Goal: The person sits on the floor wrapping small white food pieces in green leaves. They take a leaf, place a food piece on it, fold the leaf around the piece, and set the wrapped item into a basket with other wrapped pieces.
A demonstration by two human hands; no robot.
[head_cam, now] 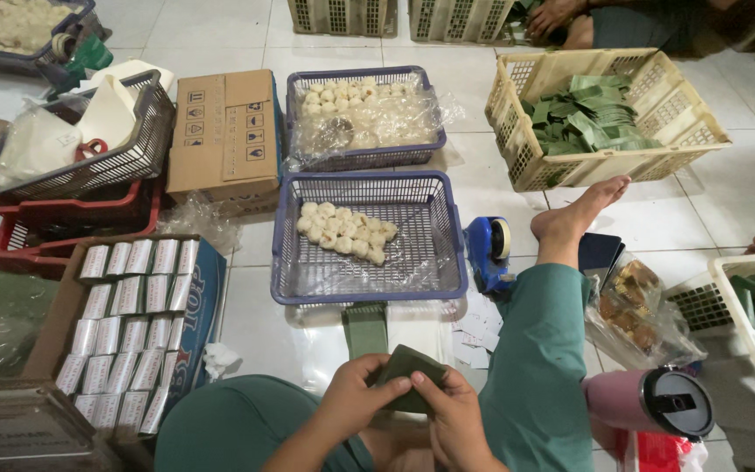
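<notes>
Both my hands meet low in the middle of the view, above my lap. My left hand (356,398) and my right hand (452,415) together grip a dark green folded leaf packet (411,367), thumbs pressed on its top. Just beyond it lies a strip of green leaf (365,329) on clear plastic. Ahead of that stands a purple basket (434,262) lined with plastic, holding several pale round dough balls (342,232).
A second purple basket (364,157) of dough balls sits behind, beside a cardboard box (225,131). A cream crate (517,157) of folded leaves is at right, a blue tape dispenser (488,253) by my foot, a box of wrapped packets (128,323) at left, a pink tumbler (648,402).
</notes>
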